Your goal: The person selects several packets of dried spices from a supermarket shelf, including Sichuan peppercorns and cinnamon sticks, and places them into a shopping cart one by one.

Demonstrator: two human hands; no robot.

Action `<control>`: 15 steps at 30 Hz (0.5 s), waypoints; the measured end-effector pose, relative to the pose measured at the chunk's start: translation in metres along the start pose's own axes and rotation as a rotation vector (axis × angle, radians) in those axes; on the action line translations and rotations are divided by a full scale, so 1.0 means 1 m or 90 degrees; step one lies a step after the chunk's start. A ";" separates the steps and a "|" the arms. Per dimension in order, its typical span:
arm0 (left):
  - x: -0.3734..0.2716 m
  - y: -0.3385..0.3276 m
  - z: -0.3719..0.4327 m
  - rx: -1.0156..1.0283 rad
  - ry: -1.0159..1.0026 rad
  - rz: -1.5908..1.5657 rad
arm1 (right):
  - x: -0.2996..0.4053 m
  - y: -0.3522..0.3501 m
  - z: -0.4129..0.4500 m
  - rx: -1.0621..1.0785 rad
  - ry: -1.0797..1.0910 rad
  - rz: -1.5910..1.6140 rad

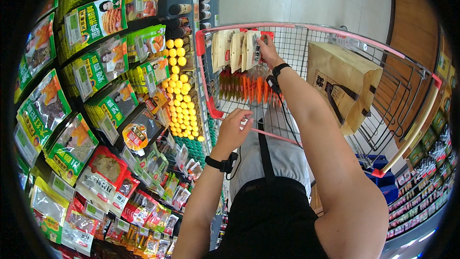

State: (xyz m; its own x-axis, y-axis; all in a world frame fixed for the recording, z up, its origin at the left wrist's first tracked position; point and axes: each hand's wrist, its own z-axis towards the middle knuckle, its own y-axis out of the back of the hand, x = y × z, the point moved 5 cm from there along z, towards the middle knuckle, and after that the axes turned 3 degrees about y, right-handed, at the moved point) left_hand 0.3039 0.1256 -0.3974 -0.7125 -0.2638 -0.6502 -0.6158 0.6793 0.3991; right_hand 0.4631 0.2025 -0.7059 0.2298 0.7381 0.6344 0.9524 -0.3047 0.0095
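A metal shopping cart with a pink rim (248,26) stands before me. Inside it, my right hand (268,49) reaches to a row of beige food packets (251,51), with fingers at the top of the rightmost ones, near a red packet; whether it grips one is hidden by the hand. Below them lies a row of red and orange packets (248,86). My left hand (235,127) hangs at the cart's near edge, fingers curled and apart, with nothing in it. A large brown paper bag (341,75) stands in the cart's right part.
On the left, a shelf wall holds hanging seasoning packets (46,108) with price tags. Beside it are bottles with yellow caps (179,97) and green caps (190,147). A clear plastic bottle (346,41) lies behind the paper bag. More shelves (420,194) stand at the right.
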 end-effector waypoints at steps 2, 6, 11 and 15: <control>0.004 -0.003 -0.003 0.001 0.012 -0.026 | 0.000 -0.001 0.000 0.036 0.005 0.031; 0.009 -0.009 -0.003 0.010 0.017 -0.057 | 0.006 0.005 -0.006 0.101 0.073 0.058; 0.014 -0.009 -0.002 0.002 0.014 -0.052 | 0.023 0.003 -0.021 0.127 -0.011 0.053; 0.006 0.003 -0.002 -0.018 0.010 -0.081 | 0.026 0.017 -0.026 0.149 -0.111 0.078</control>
State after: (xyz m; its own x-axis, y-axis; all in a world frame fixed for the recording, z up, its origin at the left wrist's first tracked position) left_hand 0.2969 0.1244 -0.3989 -0.6330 -0.3569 -0.6870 -0.7106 0.6199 0.3327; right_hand 0.4803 0.2010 -0.6693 0.3567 0.8032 0.4771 0.9313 -0.2654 -0.2494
